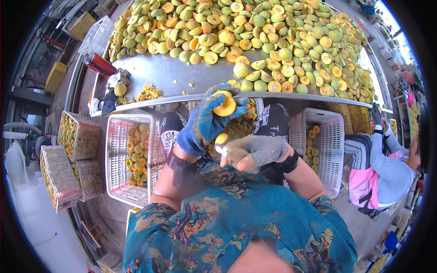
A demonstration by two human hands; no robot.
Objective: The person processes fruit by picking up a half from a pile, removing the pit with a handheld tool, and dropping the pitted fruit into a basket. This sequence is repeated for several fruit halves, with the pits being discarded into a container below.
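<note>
My left hand (205,119), in a blue glove, is closed around a yellow peach half (225,105) just in front of the table edge. Its cut side and hollow middle show. Lower and to the right, my right hand (258,152) wears a grey-white glove with bare fingertips showing. Its fingers are curled on something small and pale that I cannot make out. By those fingertips is a small yellow piece (221,139), perhaps a pit or bit of fruit. Beyond both hands, a big heap of halved peaches (255,36) covers much of the metal table (159,75).
White plastic crates with peach halves stand left (132,193) and right (334,154) of my knees. A red-and-black flask (99,64) and yellow scraps (149,92) are on the table's left end. More filled crates (78,136) stand far left. A co-worker (387,168) sits at right.
</note>
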